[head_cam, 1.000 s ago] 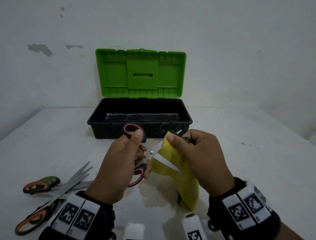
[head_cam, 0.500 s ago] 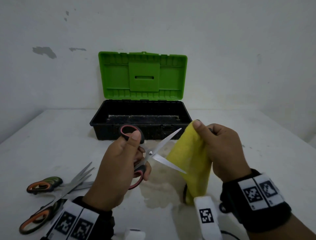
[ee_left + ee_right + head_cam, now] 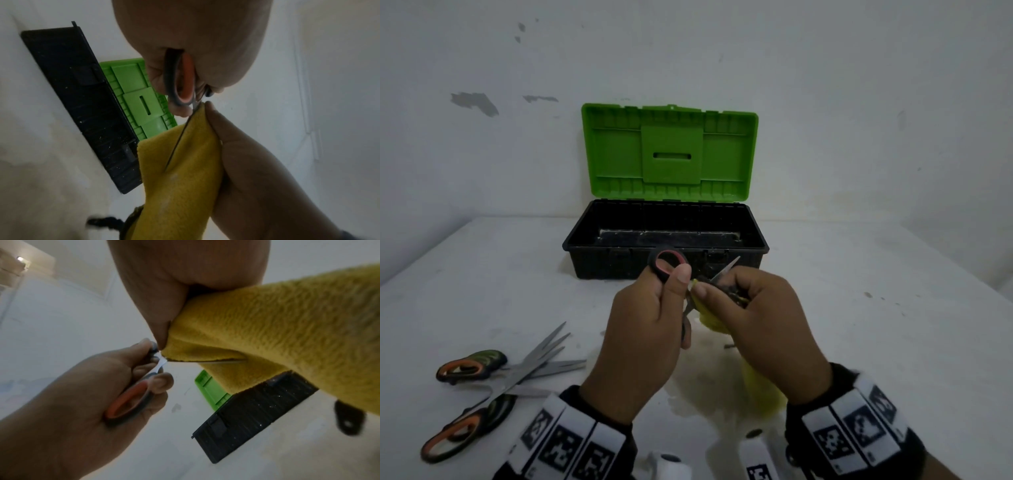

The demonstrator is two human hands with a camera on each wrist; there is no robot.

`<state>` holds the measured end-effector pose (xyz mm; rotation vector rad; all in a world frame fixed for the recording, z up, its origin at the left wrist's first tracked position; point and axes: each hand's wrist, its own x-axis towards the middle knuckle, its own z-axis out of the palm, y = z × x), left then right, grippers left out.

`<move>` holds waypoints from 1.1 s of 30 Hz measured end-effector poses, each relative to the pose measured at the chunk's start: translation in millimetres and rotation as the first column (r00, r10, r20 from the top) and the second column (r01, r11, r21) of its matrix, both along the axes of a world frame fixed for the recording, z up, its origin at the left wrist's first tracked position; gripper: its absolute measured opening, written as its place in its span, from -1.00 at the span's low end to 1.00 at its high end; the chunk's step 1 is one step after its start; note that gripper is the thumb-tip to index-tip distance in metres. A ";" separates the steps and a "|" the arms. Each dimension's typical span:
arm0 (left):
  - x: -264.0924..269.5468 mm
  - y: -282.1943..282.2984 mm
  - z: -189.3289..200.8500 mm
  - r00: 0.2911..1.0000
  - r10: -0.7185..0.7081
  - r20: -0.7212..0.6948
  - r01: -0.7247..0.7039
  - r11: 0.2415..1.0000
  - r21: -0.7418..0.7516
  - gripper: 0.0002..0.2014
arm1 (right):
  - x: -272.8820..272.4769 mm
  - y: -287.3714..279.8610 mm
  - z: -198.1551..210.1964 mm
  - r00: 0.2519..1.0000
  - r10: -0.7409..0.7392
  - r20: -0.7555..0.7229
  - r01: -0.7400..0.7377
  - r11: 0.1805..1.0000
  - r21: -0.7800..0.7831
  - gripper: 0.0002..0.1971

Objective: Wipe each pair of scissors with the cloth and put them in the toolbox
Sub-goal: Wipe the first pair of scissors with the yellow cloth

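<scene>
the scissors (image 3: 671, 265) are stiff steel with sharp edges, best held by the plastic loops, and the left hand (image 3: 643, 342) grips them there. the soft yellow cloth (image 3: 185, 170) folds easily; the right hand (image 3: 763, 329) pinches it round a blade near the pivot (hands nearly touching), in front of the open toolbox (image 3: 666, 240).

Yellow cloth (image 3: 185, 186), green-lidded black toolbox (image 3: 666, 270), red-and-black scissors (image 3: 666, 265) (spare pairs (image 3: 493, 380) orange-handled)
</scene>
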<state>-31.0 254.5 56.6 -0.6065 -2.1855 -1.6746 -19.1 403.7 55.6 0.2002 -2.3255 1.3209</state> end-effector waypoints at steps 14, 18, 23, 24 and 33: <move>-4.8 -2.3 -12.5 0.959 0.049 -0.279 -0.090 0.986 -0.137 -0.76 | -11.5 12.6 3.7 0.997 -0.082 -0.009 0.081 0.995 -0.061 -0.67; -5.7 -3.0 -17.2 0.957 0.031 -0.288 -0.074 0.988 -0.138 -0.75 | -3.8 8.1 0.3 0.999 -0.013 0.038 0.014 0.999 -0.032 -0.72; -5.5 -3.1 -19.9 0.954 0.034 -0.298 -0.079 0.987 -0.141 -0.73 | -8.9 18.1 2.5 0.996 -0.089 0.010 0.090 0.994 -0.063 -0.69; -5.6 -3.7 -19.5 0.954 0.038 -0.299 -0.082 0.987 -0.136 -0.73 | -5.6 13.6 2.2 0.998 -0.052 0.017 0.053 0.997 -0.051 -0.69; -5.3 -5.5 -22.2 0.959 0.027 -0.284 -0.053 0.995 -0.084 -0.70 | -5.3 15.4 4.1 0.998 -0.067 0.009 0.067 0.997 -0.045 -0.69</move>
